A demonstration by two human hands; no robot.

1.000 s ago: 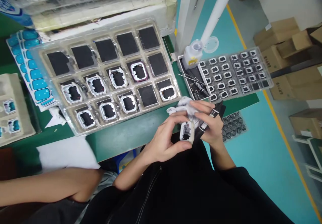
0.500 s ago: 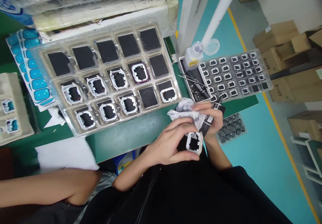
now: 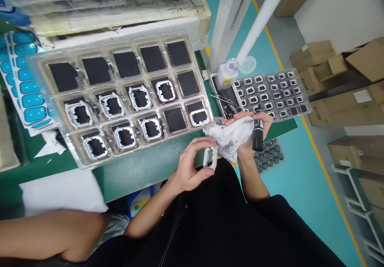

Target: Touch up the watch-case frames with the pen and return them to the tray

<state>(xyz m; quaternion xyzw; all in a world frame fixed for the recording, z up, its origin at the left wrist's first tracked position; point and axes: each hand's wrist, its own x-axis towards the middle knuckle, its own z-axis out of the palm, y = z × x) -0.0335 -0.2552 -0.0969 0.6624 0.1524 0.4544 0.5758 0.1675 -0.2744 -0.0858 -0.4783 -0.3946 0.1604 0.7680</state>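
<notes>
Between its thumb and fingers my left hand (image 3: 192, 165) holds a small white watch-case-like frame (image 3: 210, 157), tilted on edge, with a square opening. My right hand (image 3: 250, 133) is closed around a crumpled, grey-stained white cloth (image 3: 232, 137) and a thick black pen-shaped tool (image 3: 257, 135) with white lettering. The cloth hangs just to the right of the frame. Left of my hands, a clear plastic tray (image 3: 120, 115) with black-lined pockets holds several similar frames, among them a purple-edged one (image 3: 165, 91).
A white bottle (image 3: 227, 73) with its lid flipped back stands in a box of tools (image 3: 220, 99). Right of it lies a tray of small frames (image 3: 271, 93). Blue sticker sheets (image 3: 30, 87) lie far left. Another person's arm (image 3: 54, 233) is at lower left. Posts (image 3: 234, 23) rise behind the bench.
My left hand has moved left with the frame and turned it on edge. My right hand has drawn apart from it, with the cloth more spread and the black tool turned downward.
</notes>
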